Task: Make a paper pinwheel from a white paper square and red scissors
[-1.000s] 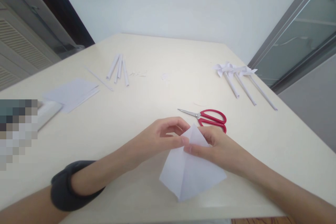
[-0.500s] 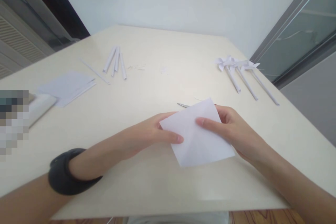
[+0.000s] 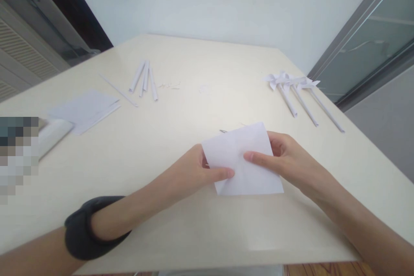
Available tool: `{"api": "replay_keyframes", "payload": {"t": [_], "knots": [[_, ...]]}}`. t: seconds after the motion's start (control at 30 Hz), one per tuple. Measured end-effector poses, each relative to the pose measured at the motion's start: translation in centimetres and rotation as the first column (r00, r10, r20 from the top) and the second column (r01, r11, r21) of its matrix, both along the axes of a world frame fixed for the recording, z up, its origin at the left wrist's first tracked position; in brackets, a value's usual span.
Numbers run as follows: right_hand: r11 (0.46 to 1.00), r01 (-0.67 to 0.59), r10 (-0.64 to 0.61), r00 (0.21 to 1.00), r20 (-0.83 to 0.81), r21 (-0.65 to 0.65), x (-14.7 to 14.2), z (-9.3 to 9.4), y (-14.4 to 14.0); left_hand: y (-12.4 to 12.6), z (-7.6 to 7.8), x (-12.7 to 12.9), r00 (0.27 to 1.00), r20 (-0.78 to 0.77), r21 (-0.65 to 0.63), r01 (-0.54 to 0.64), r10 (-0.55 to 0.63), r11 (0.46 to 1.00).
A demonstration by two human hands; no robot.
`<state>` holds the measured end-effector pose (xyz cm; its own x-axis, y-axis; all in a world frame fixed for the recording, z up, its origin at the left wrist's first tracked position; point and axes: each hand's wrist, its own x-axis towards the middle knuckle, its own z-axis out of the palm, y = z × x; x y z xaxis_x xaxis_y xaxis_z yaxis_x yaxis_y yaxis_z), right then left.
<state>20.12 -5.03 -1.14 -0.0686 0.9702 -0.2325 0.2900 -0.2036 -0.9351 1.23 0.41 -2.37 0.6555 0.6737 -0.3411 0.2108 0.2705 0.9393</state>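
Between both hands I hold a creased square sheet of white paper (image 3: pixel 249 179) above the near part of the table. My left hand (image 3: pixel 197 168) grips it from the left, thumb on top and the other fingers mostly hidden beneath. On the right side my right hand (image 3: pixel 284 157) pinches it the same way, its thumb near the paper's middle. Just beyond the sheet's upper edge a thin dark metal tip (image 3: pixel 223 131) shows; the paper covers the rest of that object.
Paper pinwheels (image 3: pixel 293 84) on rolled sticks lie at the right. Several paper tubes (image 3: pixel 145 77), a thin stick (image 3: pixel 118 89) and small paper scraps (image 3: pixel 170 86) rest farther back. A stack of white sheets (image 3: pixel 84 110) is at the left of the pale table (image 3: pixel 181 224).
The paper has turned slightly in my hands, and its lower edge now lies more level. My left hand has shifted a little right, and the sheet covers more of the metal tip.
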Motion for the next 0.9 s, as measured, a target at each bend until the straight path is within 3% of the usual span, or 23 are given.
{"api": "replay_keyframes", "payload": {"t": [0.23,0.43,0.67,0.77,0.9], "knots": [[0.996,0.092,-0.093,0.992,0.085,0.013,-0.8,-1.3,-0.1,-0.5,0.9,0.1,0.983,-0.179,0.116,-0.025,0.046,0.993],[0.949,0.094,-0.197,0.922,0.332,0.3,-1.5,-1.4,-0.3,-0.5,0.1,0.0,0.994,-0.095,0.144,-0.038,0.052,0.989],[0.787,-0.13,-0.265,0.812,0.521,0.603,-1.3,-1.5,-0.6,-0.5,-0.8,0.1,0.999,0.016,0.034,-0.03,0.029,0.999],[0.738,-0.284,-0.22,0.756,0.616,0.612,-1.2,-1.8,-0.5,-0.8,-0.3,0.2,0.999,0.017,-0.01,-0.035,0.035,0.999],[0.718,-0.449,-0.11,0.68,0.725,0.531,-1.2,-2.0,-0.3,-0.7,-0.2,0.1,0.999,0.01,-0.001,-0.038,0.038,0.999]]}}
